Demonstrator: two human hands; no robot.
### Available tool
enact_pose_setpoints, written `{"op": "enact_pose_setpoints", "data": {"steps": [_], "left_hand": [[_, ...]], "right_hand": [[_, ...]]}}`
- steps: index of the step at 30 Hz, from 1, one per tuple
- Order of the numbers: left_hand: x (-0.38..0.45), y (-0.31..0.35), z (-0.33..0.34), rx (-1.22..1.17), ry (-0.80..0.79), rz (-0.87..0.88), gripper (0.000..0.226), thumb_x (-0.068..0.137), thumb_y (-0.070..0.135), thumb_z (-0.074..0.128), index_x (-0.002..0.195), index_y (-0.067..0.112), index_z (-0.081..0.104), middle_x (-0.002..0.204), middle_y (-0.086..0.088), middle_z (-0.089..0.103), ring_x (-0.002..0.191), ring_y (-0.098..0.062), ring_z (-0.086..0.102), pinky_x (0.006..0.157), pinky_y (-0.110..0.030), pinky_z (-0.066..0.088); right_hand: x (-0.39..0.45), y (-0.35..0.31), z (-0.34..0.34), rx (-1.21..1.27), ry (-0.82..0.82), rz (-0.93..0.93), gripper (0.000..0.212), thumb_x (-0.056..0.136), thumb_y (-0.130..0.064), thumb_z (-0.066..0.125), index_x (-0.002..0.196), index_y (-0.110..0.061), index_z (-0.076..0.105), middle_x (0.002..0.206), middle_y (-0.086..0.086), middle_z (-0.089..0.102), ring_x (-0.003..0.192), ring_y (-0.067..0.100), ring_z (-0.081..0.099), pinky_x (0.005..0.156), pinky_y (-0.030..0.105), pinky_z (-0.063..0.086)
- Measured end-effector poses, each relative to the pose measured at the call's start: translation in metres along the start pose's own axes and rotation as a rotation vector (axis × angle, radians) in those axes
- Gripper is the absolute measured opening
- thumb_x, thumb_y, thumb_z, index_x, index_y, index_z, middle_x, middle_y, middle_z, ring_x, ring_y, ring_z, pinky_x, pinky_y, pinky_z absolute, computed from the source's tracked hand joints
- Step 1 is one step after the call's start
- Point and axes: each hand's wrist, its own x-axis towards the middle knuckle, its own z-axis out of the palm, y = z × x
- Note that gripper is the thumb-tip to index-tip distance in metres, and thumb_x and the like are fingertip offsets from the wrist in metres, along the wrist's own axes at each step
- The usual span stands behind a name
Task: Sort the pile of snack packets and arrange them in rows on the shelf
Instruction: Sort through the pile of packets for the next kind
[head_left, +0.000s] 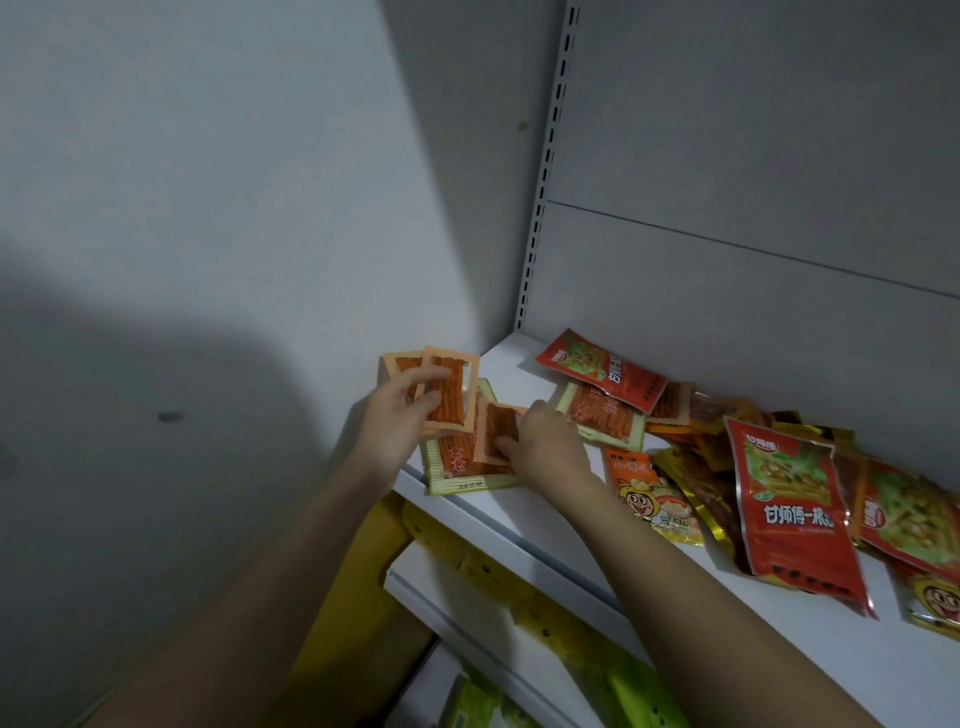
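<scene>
**At the shelf's left end: both hands on small orange packets**

On the white shelf (524, 512), smooth painted metal with a raised front lip, flat plastic snack packets lie loose. Left end of the shelf: a green-bordered packet (462, 470) lying flat, glossy, rectangular, red-orange strips showing through its clear window. Right of it, a second green-bordered packet (602, 415), partly under a red foil packet (602, 371) leaning toward the back panel. Farther right along the shelf, the pile (810, 483): overlapping red, gold and yellow foil packets, crinkled and shiny, one large red packet (789, 512) uppermost with white characters, a yellow cartoon-face packet (649, 499) at the pile's left edge.

Back panel of the shelf grey, flat, one horizontal seam; slotted upright (545, 171) at its left corner. Plain grey wall left of the shelf, heavy shadow across it. Lower shelf (498, 639) below, yellow strip along its edge.

Left hand (400, 415) raised just off the shelf's left end, fingers (423, 376) and thumb pinching two small orange-bordered packets (441, 389), fanned, upright. Right hand (545, 441) low over the shelf, thumb and fingers gripping a third orange-bordered packet (498, 431), which overlaps the flat green-bordered one; whether it rests on it, cannot tell.
</scene>
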Motion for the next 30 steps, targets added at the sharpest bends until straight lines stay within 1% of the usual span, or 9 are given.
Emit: {"op": "enact_pose_setpoints", "data": {"steps": [5,7,12,15,19,21,24,27,30], "left_hand": [[-0.005,0.003,0.001,-0.022,0.022,0.002,0.027,0.103,0.002,0.047,0.109,0.013,0.071,0.119,-0.006,0.067,0.098,-0.016,0.070,0.071,-0.028,0.062],[-0.005,0.005,0.005,-0.039,0.049,0.010,0.027,0.103,0.002,0.047,0.105,0.014,0.071,0.117,-0.005,0.067,0.097,-0.018,0.070,0.075,-0.032,0.063],[-0.006,0.011,0.023,-0.091,0.114,0.037,0.028,0.104,0.005,0.047,0.102,0.019,0.072,0.112,0.001,0.068,0.092,-0.014,0.070,0.075,-0.031,0.062],[-0.007,0.015,0.035,-0.083,0.140,0.050,0.027,0.105,0.007,0.047,0.109,0.019,0.071,0.115,0.000,0.068,0.095,-0.014,0.069,0.072,-0.025,0.060],[-0.007,0.017,0.057,-0.088,0.201,0.093,0.028,0.104,0.005,0.047,0.112,0.020,0.069,0.122,-0.004,0.065,0.099,-0.014,0.065,0.071,-0.016,0.056],[-0.009,0.017,0.076,-0.115,0.177,0.079,0.028,0.104,0.005,0.047,0.111,0.021,0.069,0.121,-0.004,0.066,0.098,-0.012,0.066,0.076,-0.019,0.057],[-0.016,0.012,0.110,-0.085,0.048,0.031,0.023,0.103,0.016,0.053,0.111,0.020,0.074,0.119,-0.001,0.072,0.109,-0.016,0.067,0.097,-0.031,0.054],[-0.024,0.015,0.144,-0.151,-0.180,-0.034,0.022,0.103,0.024,0.055,0.109,0.016,0.074,0.106,-0.004,0.077,0.101,-0.020,0.073,0.090,-0.032,0.057],[-0.024,0.016,0.164,-0.171,-0.184,-0.029,0.016,0.097,0.010,0.063,0.109,0.016,0.071,0.108,-0.009,0.076,0.101,-0.026,0.072,0.091,-0.040,0.058]], "right_hand": [[0.004,0.002,-0.007,0.209,-0.138,0.132,0.035,0.086,-0.030,0.075,0.094,-0.010,0.048,0.081,0.002,0.050,0.088,0.024,0.056,0.066,0.031,0.040],[0.003,0.004,-0.008,0.261,-0.138,0.153,0.031,0.084,-0.028,0.078,0.091,-0.007,0.055,0.085,0.007,0.056,0.088,0.024,0.059,0.065,0.032,0.044],[-0.009,0.018,-0.009,0.468,-0.046,0.141,0.022,0.086,-0.009,0.071,0.106,-0.010,0.061,0.106,0.010,0.065,0.101,0.027,0.064,0.088,0.043,0.055],[-0.018,0.028,-0.026,0.717,-0.005,0.080,0.016,0.089,-0.002,0.064,0.093,-0.015,0.058,0.098,0.009,0.067,0.097,0.028,0.067,0.085,0.047,0.057],[-0.027,0.054,-0.068,1.049,-0.043,0.024,0.015,0.092,0.005,0.061,0.094,-0.009,0.058,0.084,0.006,0.068,0.080,0.021,0.068,0.073,0.038,0.059],[-0.027,0.072,-0.085,1.173,-0.049,0.021,0.017,0.091,0.007,0.061,0.089,-0.010,0.060,0.080,0.006,0.070,0.076,0.019,0.067,0.073,0.035,0.056],[-0.023,0.093,-0.100,1.251,-0.047,0.051,0.015,0.092,0.008,0.059,0.090,-0.007,0.059,0.087,0.014,0.071,0.082,0.027,0.068,0.086,0.047,0.055],[-0.019,0.105,-0.108,1.191,-0.026,0.059,0.012,0.091,0.007,0.060,0.097,-0.004,0.059,0.094,0.016,0.070,0.087,0.030,0.069,0.084,0.046,0.058],[-0.013,0.117,-0.112,1.076,-0.077,0.022,0.009,0.092,0.002,0.062,0.096,-0.005,0.060,0.092,0.014,0.071,0.086,0.028,0.071,0.075,0.040,0.060]]}}
